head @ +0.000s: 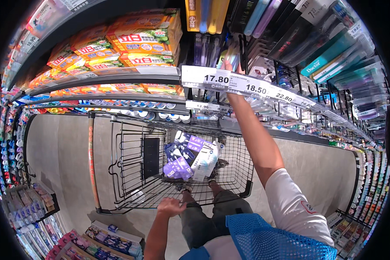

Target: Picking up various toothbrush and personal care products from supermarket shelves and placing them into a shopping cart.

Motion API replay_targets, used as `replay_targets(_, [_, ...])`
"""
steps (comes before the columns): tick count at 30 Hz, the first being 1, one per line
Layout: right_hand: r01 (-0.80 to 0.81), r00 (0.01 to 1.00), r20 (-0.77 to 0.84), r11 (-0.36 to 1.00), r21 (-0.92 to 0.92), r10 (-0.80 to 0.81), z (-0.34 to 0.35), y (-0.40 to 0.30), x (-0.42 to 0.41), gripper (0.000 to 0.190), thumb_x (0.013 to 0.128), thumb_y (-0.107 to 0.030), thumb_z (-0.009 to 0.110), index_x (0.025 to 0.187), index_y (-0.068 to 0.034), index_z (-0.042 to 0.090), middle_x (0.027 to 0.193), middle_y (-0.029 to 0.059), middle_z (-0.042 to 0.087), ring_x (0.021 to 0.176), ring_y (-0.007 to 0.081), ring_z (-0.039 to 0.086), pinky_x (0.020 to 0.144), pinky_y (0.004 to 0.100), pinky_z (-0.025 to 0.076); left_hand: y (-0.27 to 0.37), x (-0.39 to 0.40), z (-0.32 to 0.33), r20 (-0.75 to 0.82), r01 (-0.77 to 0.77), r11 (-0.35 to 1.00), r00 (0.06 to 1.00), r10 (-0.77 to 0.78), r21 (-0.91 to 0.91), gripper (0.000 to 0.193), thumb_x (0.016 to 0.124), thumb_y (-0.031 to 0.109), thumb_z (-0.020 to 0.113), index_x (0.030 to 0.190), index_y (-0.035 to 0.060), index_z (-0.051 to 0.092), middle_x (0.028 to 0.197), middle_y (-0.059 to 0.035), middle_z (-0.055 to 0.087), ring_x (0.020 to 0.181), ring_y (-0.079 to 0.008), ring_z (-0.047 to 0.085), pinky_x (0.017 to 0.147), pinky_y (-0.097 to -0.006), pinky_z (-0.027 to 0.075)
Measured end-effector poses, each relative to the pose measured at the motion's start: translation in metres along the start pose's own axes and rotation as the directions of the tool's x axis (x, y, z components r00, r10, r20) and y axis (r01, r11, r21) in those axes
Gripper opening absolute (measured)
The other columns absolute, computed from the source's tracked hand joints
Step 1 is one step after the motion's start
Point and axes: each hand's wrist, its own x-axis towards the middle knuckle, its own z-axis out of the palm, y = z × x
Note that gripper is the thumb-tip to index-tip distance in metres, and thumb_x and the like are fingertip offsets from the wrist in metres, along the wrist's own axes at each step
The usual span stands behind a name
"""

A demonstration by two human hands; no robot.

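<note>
My right hand (pixel 231 68) reaches up into the shelf among packaged toothbrushes (pixel 208 48), mostly hidden behind the strip of price tags (pixel 211 78). Its fingertips are by a small colourful pack; whether they grip it cannot be told. My left hand (pixel 171 207) hangs low beside the near side of a black wire shopping cart (pixel 126 205), its thumb apart from the curled fingers, and nothing shows in it. In the cart lie purple and dark blue boxes (pixel 178 167) and a white box (pixel 205 162), loosely piled.
Orange packs of laundry soap (pixel 143 39) fill the shelf at the upper left. Hanging packs on black hooks (pixel 300 83) line the right. The cart's handle (pixel 91 162) is at its left end. Display boxes (pixel 113 240) stand on the floor at lower left.
</note>
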Motion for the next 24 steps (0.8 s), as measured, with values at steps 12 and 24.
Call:
replay_targets(12, [-0.397,0.853,0.404,0.913,0.095,0.329,-0.085,-0.046,-0.082,0.023,0.092,-0.014,0.063,0.111,-0.001,0.061,0.103,0.0028,0.065,0.090,0.0091,0.056,0.081,0.0278,0.046,-0.003,-0.002,0.015,-0.123,-0.036,0.998,0.991,0.043,0.058,0.061,0.090,0.056,0.035,0.096,0.0066,0.070,0.095,-0.0156,0.070,0.099,-0.0301,0.064,0.093,-0.0427,0.044])
replay_targets(24, [0.024,0.328,0.601,0.630,-0.776,0.729,-0.146,0.009,-0.250,0.039,0.081,-0.031,0.063,0.104,0.000,0.063,0.096,0.0183,0.068,0.085,0.0281,0.067,0.077,0.0395,0.052,-0.017,0.014,0.032,-0.334,-0.152,0.987,0.929,0.160,0.050,0.050,0.085,0.052,0.052,0.070,0.0058,0.066,0.066,-0.0143,0.064,0.066,-0.0310,0.065,0.066,-0.0443,0.053])
